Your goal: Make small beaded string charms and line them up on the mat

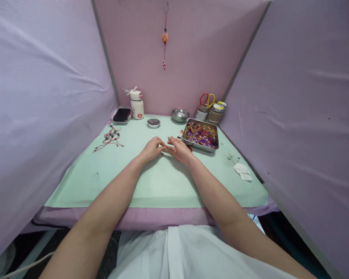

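Note:
My left hand is over the middle of the table, its thumb and fingers closed in a pinch. Right beside it, my right hand meets it at the fingertips, with its fingers bent together. Whatever the two hands hold between them is too small and too covered to name. A small red bit shows just below the left fingertips. Close by on the right stands a metal tray full of tangled colourful cords and beads. A red object shows partly between my right hand and the tray.
Knotted red cords with beads lie at left. Behind are a phone, white bottle, small round container, steel bowl, scissors in a holder and a jar. Crumpled tissue lies right; a beaded pendant hangs behind.

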Motion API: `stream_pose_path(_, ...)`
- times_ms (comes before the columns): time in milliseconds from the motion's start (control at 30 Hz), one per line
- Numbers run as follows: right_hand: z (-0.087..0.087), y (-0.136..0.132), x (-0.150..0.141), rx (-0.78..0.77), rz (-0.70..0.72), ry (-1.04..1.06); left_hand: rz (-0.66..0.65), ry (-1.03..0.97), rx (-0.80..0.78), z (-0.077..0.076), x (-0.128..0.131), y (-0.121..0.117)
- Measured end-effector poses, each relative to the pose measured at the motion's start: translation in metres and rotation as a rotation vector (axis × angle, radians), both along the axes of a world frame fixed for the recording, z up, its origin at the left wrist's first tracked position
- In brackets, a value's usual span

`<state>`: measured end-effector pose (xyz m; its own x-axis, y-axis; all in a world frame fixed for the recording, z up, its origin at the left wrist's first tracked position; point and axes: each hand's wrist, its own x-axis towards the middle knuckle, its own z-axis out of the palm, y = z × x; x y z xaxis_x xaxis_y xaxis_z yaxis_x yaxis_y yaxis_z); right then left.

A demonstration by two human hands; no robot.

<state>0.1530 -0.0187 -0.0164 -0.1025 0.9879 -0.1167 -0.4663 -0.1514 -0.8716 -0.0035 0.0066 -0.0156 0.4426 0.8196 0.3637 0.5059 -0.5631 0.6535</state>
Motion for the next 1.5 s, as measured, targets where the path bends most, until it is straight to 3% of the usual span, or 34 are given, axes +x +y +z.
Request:
stream_pose_path(233,0.001,-0.004,-0.002,-0.002,0.044,-0.064,-0.111,0.128,0.12,0.0,0.0,0.0)
stream_pose_path(467,-0.007,-0.002,-0.002,0.154,0.049,-0.263,0.081,-0.015,0.102,0.006,0.0,-0.001)
stream_pose_path(533,-0.01,-0.001,-0.001,0.247,0.014,-0.455,0.169,-0.095,0.025,0.007,-0.001,-0.001)
stream_pose_path(633,-0.011,0.0,0.002,0.411,-0.151,-0.731,0.261,-0.19,-0.103,0.01,-0.001,0.0)
stream_pose_path(767,-0.007,-0.002,0.004,0.562,-0.271,-0.876,0.268,-0.223,-0.222,0.013,-0.001,-0.001)
stream_pose_path(933,0.0,-0.008,0.002,0.674,-0.323,-0.928,0.216,-0.293,-0.366,0.013,-0.002,-0.005)
stream_pose_path(1233,0.003,-0.01,0.0,0.647,-0.358,-0.894,0.123,-0.513,-0.669,0.006,-0.002,-0.002)
stream_pose_path(1500,0.003,-0.009,0.0,0.609,-0.411,-0.848,0.057,-0.797,-0.885,0.013,-0.001,0.0)
